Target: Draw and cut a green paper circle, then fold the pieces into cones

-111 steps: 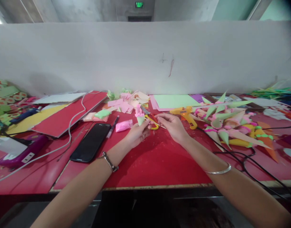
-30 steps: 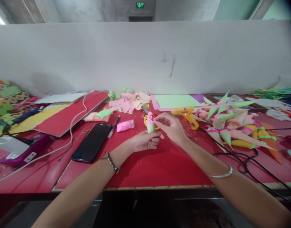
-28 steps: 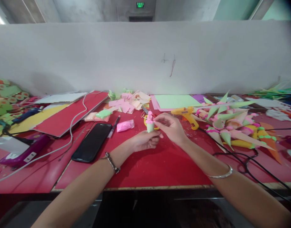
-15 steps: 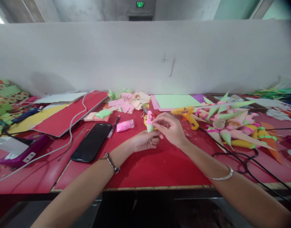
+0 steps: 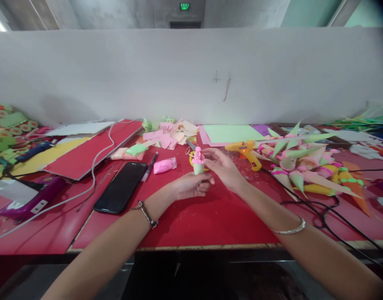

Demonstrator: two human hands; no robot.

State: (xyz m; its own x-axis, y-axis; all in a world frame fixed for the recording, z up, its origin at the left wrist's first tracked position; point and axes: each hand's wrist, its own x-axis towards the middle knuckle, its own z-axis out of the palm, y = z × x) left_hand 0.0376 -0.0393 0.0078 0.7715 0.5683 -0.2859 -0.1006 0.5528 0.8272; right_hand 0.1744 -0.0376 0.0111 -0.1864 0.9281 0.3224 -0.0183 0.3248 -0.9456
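Observation:
My left hand [image 5: 192, 186] is closed around the lower part of a small light green paper cone [image 5: 198, 168] topped with pink clay balls [image 5: 198, 156]. The cone stands upright between thumb and fingers. At its right side is my right hand [image 5: 222, 166], fingers bent and a little apart, the fingertips by the pink clay; whether they touch it is too small to tell. Behind the cone lie yellow-handled scissors [image 5: 191, 157], partly hidden. A packet of pink clay [image 5: 165, 165] rests on the red table [image 5: 185, 225] to the left.
A black phone [image 5: 120, 187], a pen [image 5: 150, 166] and a purple power strip [image 5: 32, 200] lie left. Paper scraps [image 5: 166, 136] and green sheets [image 5: 232, 133] sit at the back. On the right are a yellow glue gun [image 5: 249, 154], decorated cones [image 5: 297, 160] and black cables [image 5: 322, 212].
My right hand's fingers have spread slightly and shifted a little right, off the cone's rim. The cone has turned or tilted slightly in my left hand, which stays in place.

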